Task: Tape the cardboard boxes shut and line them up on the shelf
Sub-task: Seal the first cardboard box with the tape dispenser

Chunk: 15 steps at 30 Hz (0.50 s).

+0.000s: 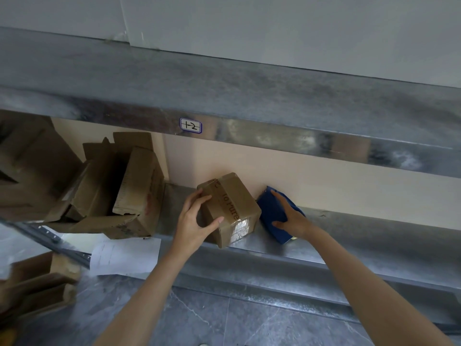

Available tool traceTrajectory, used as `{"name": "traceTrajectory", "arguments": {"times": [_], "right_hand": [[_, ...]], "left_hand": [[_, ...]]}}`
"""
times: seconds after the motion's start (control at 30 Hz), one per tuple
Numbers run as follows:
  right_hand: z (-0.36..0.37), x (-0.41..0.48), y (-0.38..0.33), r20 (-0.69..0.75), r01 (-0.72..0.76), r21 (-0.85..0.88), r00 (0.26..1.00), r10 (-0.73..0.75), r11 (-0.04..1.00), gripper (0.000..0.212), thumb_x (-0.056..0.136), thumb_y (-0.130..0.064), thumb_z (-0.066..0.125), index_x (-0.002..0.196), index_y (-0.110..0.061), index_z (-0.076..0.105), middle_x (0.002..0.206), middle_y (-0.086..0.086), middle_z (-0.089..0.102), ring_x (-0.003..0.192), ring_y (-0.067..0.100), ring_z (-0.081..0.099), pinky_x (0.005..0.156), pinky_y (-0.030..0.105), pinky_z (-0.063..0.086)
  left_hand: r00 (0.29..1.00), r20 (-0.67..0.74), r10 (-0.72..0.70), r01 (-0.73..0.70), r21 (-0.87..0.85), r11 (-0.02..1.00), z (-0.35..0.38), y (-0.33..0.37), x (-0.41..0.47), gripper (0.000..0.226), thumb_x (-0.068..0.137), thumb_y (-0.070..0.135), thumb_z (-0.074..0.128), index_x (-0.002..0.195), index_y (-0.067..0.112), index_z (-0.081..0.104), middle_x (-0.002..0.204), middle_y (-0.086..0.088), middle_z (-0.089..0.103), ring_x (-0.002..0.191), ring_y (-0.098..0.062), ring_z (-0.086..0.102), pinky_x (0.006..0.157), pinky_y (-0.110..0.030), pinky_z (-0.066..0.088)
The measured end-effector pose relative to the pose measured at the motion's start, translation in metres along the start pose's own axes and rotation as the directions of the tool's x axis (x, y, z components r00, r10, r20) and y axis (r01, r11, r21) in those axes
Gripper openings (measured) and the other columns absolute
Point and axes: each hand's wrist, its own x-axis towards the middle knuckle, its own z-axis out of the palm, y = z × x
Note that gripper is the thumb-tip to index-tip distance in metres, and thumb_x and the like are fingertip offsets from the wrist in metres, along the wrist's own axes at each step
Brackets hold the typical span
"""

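A small brown cardboard box (233, 204) with printed lettering and clear tape on its front sits on the lower metal shelf (361, 236), turned at an angle. My left hand (197, 221) grips its left corner, thumb on the front face and fingers on top. Just right of the box lies a blue tape dispenser (270, 212) against the back wall. My right hand (290, 218) holds it from the right, fingers spread over its top.
A heap of open, untaped cardboard boxes (124, 191) fills the shelf's left end. Loose white paper (124, 255) hangs off the shelf edge. More boxes (37, 283) stand low at the left. An upper shelf (249, 116) with a label overhangs.
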Motion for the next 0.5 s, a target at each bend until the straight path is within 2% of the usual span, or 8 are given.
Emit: {"name": "traceTrajectory", "arguments": {"times": [0.07,0.13,0.2,0.27,0.37,0.43,0.5], "right_hand": [[0.003,0.002,-0.002,-0.016,-0.006,0.039,1.0,0.006,0.999,0.09,0.095,-0.009,0.058,0.149,-0.047,-0.002,0.154,0.013,0.031,0.128,0.044,0.045,0.1,0.053,0.045],[0.005,0.002,-0.003,-0.071,0.013,0.089,0.997,-0.007,0.996,0.085,0.096,-0.01,0.056,0.148,-0.051,0.003,0.158,0.001,0.026,0.13,0.04,0.044,0.101,0.053,0.045],[0.005,0.003,-0.005,-0.122,0.021,0.071,0.992,-0.012,0.997,0.078,0.097,-0.016,0.055,0.149,-0.05,0.008,0.158,-0.005,0.028,0.13,0.036,0.046,0.1,0.05,0.046],[0.003,0.003,-0.006,-0.14,0.027,0.034,0.99,-0.022,0.999,0.073,0.098,-0.019,0.053,0.151,-0.047,0.01,0.153,0.0,0.038,0.127,0.035,0.049,0.098,0.048,0.045],[0.003,-0.001,-0.005,-0.134,0.049,-0.093,0.989,-0.061,0.994,0.071,0.098,-0.021,0.054,0.151,-0.043,0.014,0.129,0.014,0.059,0.103,0.036,0.061,0.083,0.041,0.049],[0.002,-0.005,-0.006,-0.114,0.056,-0.159,0.991,-0.075,0.986,0.065,0.096,-0.022,0.058,0.148,-0.037,0.022,0.121,0.014,0.062,0.089,0.027,0.06,0.071,0.034,0.045],[0.002,-0.007,-0.008,-0.093,0.052,-0.181,0.993,-0.069,0.982,0.057,0.096,-0.02,0.059,0.143,-0.031,0.029,0.122,0.013,0.06,0.087,0.023,0.054,0.069,0.03,0.039]], "left_hand": [[1.0,0.0,-0.001,0.001,0.005,1.0,0.0,0.0,0.0,0.059,0.077,0.035,0.081,0.129,0.021,0.057,0.147,0.007,0.038,0.134,-0.004,0.035,0.105,-0.01,0.026],[1.0,0.004,-0.002,0.002,0.005,1.0,-0.001,0.0,0.0,0.059,0.077,0.035,0.081,0.129,0.021,0.057,0.147,0.007,0.038,0.134,-0.004,0.035,0.104,-0.008,0.025],[1.0,0.008,-0.002,0.002,0.007,1.0,-0.001,0.0,0.001,0.059,0.077,0.035,0.082,0.129,0.021,0.058,0.147,0.008,0.038,0.133,-0.003,0.035,0.104,-0.006,0.024],[1.0,0.01,-0.003,0.003,0.01,1.0,-0.002,0.0,0.002,0.059,0.077,0.035,0.082,0.129,0.021,0.058,0.145,0.012,0.037,0.133,-0.001,0.035,0.102,-0.002,0.022],[1.0,0.015,-0.016,0.016,0.007,1.0,-0.002,0.001,0.002,0.058,0.077,0.034,0.082,0.128,0.021,0.059,0.144,0.013,0.037,0.132,0.0,0.034,0.1,0.003,0.02],[1.0,0.018,-0.017,0.017,0.006,1.0,-0.002,0.001,0.003,0.058,0.076,0.035,0.083,0.128,0.021,0.059,0.145,0.011,0.037,0.132,0.0,0.034,0.101,0.002,0.02],[1.0,0.025,-0.019,0.018,0.015,1.0,-0.003,0.003,0.003,0.058,0.077,0.035,0.083,0.128,0.022,0.058,0.145,0.01,0.038,0.132,0.0,0.034,0.102,-0.002,0.021]]}}
